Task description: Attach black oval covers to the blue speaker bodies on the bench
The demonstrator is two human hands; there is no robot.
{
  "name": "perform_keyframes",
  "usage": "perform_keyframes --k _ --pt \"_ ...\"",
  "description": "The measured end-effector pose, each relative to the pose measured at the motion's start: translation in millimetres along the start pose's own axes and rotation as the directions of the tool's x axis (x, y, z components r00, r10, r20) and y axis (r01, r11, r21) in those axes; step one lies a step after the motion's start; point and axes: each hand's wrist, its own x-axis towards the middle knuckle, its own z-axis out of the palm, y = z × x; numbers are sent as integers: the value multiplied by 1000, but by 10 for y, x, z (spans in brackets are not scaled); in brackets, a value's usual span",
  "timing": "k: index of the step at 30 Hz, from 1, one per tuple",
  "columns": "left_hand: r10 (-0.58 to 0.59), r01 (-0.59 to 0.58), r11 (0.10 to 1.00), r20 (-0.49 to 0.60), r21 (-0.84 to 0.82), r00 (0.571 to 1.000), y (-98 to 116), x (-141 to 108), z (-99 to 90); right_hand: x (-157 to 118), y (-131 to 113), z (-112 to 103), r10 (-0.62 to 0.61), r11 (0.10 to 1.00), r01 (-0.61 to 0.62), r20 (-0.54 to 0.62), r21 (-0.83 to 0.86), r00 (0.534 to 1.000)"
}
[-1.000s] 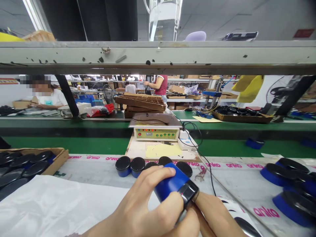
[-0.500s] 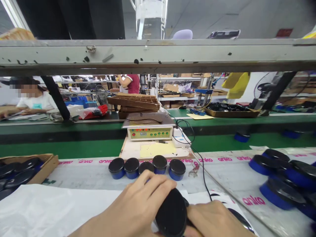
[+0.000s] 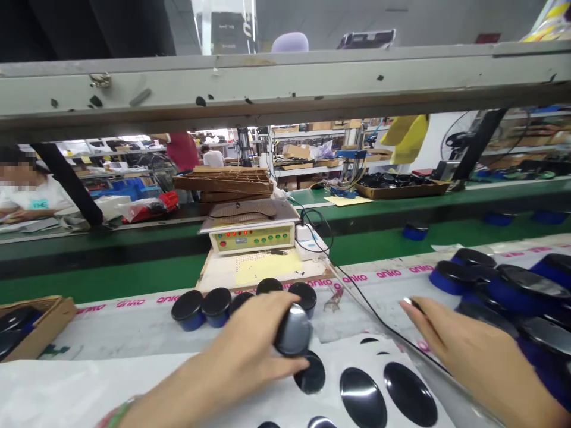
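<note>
My left hand [image 3: 256,339] grips a round lid-like piece [image 3: 293,331] with a glossy black top, its thumb below and fingers over the far side. The piece is tilted above a white sheet [image 3: 332,386] bearing glossy black ovals [image 3: 363,395]. My right hand [image 3: 477,356] is apart from it, over the table beside the pile on the right. Its fingertips are pinched together, with a small dark, shiny bit at them that is too blurred to name. Several round black-topped blue pieces [image 3: 188,310] stand in a row just beyond my left hand.
More black-and-blue pieces [image 3: 530,285] lie heaped at right, and a cardboard box [image 3: 53,327] holds others at left. A control box [image 3: 252,235] sits ahead; its cable [image 3: 379,315] crosses the table. A shelf beam [image 3: 285,89] spans overhead. A person [image 3: 31,190] sits far left.
My right hand has let go of the round piece and moved right, away from my left hand. The left hand still holds the piece, now turned with its top shining. The view has shifted right.
</note>
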Motion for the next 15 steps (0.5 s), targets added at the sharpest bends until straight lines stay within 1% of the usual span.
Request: perform_keyframes --k 2,4,6,8,10,12,13,14,15 --pt "88 -86 996 92 -24 992 178 283 295 124 65 226 35 998 -29 101 -57 994" --pt "129 -131 991 140 8 982 259 586 574 190 80 424 50 998 -43 166 -47 985" --pt "115 -124 991 168 46 979 210 829 786 167 75 546 57 998 -54 240 -20 969" --pt "70 -84 994 182 69 981 88 965 916 74 61 584 56 998 -64 310 15 949" --pt "30 -45 996 183 76 983 -11 996 960 -31 46 569 51 996 -76 362 55 931" --pt "24 -37 997 160 75 987 -19 948 912 -98 44 540 47 991 -92 390 98 919" --pt "42 -52 995 116 81 992 15 903 851 -112 51 528 50 988 -105 398 117 916" --pt "88 -91 991 41 101 995 69 848 767 -116 64 519 57 983 -120 401 135 914" --pt "151 -140 981 -74 136 986 134 784 667 -112 81 514 64 979 -136 401 154 914"
